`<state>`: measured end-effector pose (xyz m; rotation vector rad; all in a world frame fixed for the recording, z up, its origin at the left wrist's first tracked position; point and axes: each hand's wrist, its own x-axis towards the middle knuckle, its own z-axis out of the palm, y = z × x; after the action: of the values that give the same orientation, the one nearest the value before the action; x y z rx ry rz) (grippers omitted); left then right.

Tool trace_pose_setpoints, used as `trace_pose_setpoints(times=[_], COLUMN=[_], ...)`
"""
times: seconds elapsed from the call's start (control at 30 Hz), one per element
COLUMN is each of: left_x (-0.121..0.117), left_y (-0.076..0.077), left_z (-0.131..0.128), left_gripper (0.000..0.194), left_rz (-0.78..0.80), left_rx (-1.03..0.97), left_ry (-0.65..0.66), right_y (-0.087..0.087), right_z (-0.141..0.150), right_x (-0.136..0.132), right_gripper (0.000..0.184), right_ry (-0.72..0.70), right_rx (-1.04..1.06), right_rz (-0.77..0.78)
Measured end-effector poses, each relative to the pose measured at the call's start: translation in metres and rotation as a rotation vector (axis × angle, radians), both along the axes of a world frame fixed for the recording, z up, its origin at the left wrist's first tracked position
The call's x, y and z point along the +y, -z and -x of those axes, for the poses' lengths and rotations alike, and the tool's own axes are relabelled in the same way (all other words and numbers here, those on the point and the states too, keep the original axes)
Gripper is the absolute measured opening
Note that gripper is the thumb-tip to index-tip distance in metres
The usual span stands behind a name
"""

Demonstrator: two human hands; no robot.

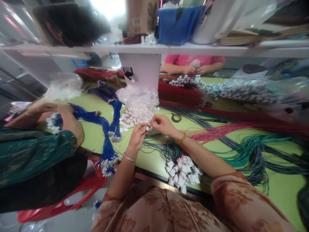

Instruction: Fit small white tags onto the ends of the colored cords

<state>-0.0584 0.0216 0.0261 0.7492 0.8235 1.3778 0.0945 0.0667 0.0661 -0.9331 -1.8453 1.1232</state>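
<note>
My left hand [138,136] pinches a small white plastic connector [149,128] above the table. Close beside it, my right hand [163,124] has its thumb and forefinger pressed together at the connector; what lies between those fingertips is too small to make out. Just behind my hands, loose white connectors [131,120] spill from a clear plastic bag [140,96]. Thin dark wires [154,146] run below my hands. By my right forearm lies a bunch of wires with white connectors [182,170] on their ends, at the table's front edge.
Green and grey wire bundles [253,151], pink wires [214,130] and a tape roll [176,117] lie rightward. Blue wire bundles [106,129] lie left, beside a co-worker's arm [70,122]. A shelf [145,49] crosses above; another person [193,64] works behind it.
</note>
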Motion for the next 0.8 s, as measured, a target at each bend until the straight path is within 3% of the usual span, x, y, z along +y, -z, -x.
trace_pose_setpoints(times=[0.23, 0.4, 0.57, 0.67, 0.8], left_x=[0.002, 0.002, 0.000, 0.000, 0.000], left_y=[0.007, 0.007, 0.009, 0.011, 0.013], left_z=[-0.003, -0.004, -0.013, -0.020, -0.027], left_gripper=[0.017, 0.019, 0.021, 0.023, 0.023], left_rz=[-0.004, -0.012, -0.025, -0.002, 0.029], left_rx=[-0.062, -0.049, 0.049, 0.073, 0.052], left_ry=[0.064, 0.069, -0.011, -0.063, -0.135], right_y=[0.025, 0.030, 0.032, 0.031, 0.027], right_z=[-0.020, -0.018, -0.013, -0.014, -0.018], right_x=[-0.012, -0.012, -0.014, -0.017, -0.021], right_gripper=[0.024, 0.025, 0.023, 0.025, 0.020], right_ry=[0.001, 0.012, 0.018, 0.064, 0.105], right_rx=[-0.105, -0.140, -0.144, -0.212, -0.432], right_rz=[0.037, 0.043, 0.049, -0.050, -0.332])
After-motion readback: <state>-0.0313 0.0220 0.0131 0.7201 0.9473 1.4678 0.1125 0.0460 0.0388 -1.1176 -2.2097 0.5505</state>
